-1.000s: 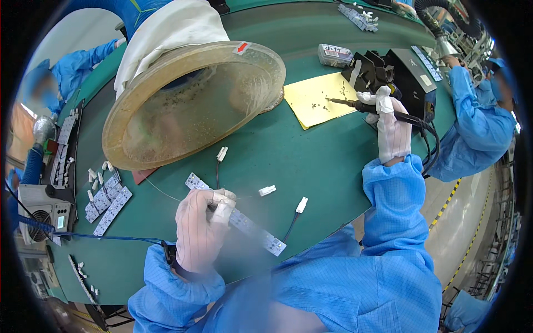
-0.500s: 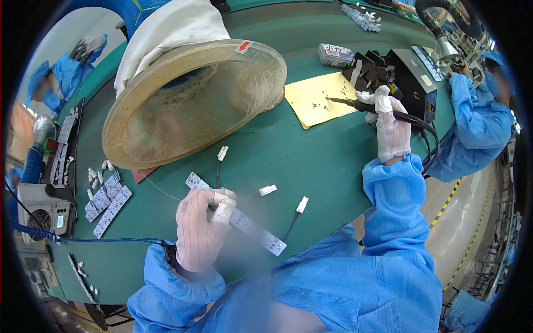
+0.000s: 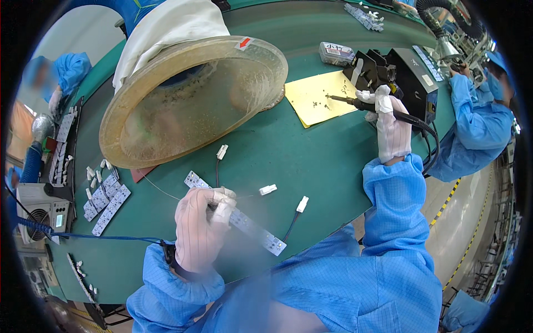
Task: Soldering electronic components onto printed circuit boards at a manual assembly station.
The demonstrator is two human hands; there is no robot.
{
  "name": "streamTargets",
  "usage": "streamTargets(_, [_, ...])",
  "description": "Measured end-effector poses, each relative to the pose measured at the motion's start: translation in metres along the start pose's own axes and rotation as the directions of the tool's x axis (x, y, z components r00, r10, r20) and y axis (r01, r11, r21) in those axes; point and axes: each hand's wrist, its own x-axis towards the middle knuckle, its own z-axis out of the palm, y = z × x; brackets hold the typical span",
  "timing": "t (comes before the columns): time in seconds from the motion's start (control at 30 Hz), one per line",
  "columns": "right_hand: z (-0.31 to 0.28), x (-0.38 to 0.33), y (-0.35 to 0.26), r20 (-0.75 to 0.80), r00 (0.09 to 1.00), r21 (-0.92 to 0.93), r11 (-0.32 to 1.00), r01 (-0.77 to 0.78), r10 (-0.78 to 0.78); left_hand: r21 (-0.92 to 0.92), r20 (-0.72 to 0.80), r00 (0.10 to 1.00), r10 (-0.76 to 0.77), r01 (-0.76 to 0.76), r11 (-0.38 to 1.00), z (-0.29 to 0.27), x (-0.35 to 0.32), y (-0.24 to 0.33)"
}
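Observation:
My right hand point(image 3: 391, 130), in a pale striped glove with white fingertip covers, grips a soldering iron point(image 3: 350, 101). The iron's tip hangs over a yellow sheet point(image 3: 319, 100) dotted with dark specks. In my left hand point(image 3: 200, 225), gloved alike, thumb and finger pinch a thin solder wire point(image 3: 158, 188), which trails off toward the upper left. Beneath that hand lies a white LED circuit board point(image 3: 258, 232), its middle hidden by the fingers. White connectors on short leads point(image 3: 222, 152) point(image 3: 302, 205) stand off the board, and another white connector point(image 3: 267, 190) lies near the fingertips.
A large cloudy fume hood point(image 3: 194, 105) covers the back left. More LED boards point(image 3: 111, 210) lie at the left. Beside the yellow sheet stand a black soldering station point(image 3: 411, 72) and a clear plastic box point(image 3: 336, 54). A blue cord point(image 3: 111, 239) runs to my left wrist. Co-workers sit on both sides.
Both my hands stay almost where they were. The co-worker at the far left has lowered an arm toward the bench.

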Motion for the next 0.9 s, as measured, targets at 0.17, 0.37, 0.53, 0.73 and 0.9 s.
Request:
streamTargets(0.17, [-0.002, -0.002, -0.009, -0.010, 0.999, -0.012, 0.999, -0.034, 0.034, -0.036, -0.005, 1.000, -0.001, 0.001, 0.999, 0.001, 0.001, -0.001])
streamTargets(0.37, [-0.001, -0.002, -0.007, -0.060, 0.998, 0.023, 0.999, -0.024, 0.025, -0.021, -0.029, 0.999, 0.015, -0.015, 1.000, 0.003, 0.001, -0.002])
streamTargets(0.53, [0.003, -0.017, -0.011, -0.096, 0.995, 0.252, 0.966, 0.057, -0.033, -0.013, -0.004, 1.000, 0.023, -0.023, 1.000, -0.003, 0.000, -0.002])
streamTargets(0.73, [0.000, -0.084, -0.025, -0.103, 0.975, 0.358, 0.908, 0.219, -0.195, -0.014, -0.031, 0.994, 0.103, -0.104, 0.995, -0.002, 0.003, -0.006])
streamTargets(0.9, [-0.021, -0.115, -0.050, 0.200, 0.756, 0.538, 0.715, 0.447, -0.623, -0.065, -0.030, 0.998, 0.063, -0.065, 0.996, -0.012, -0.002, 0.000])
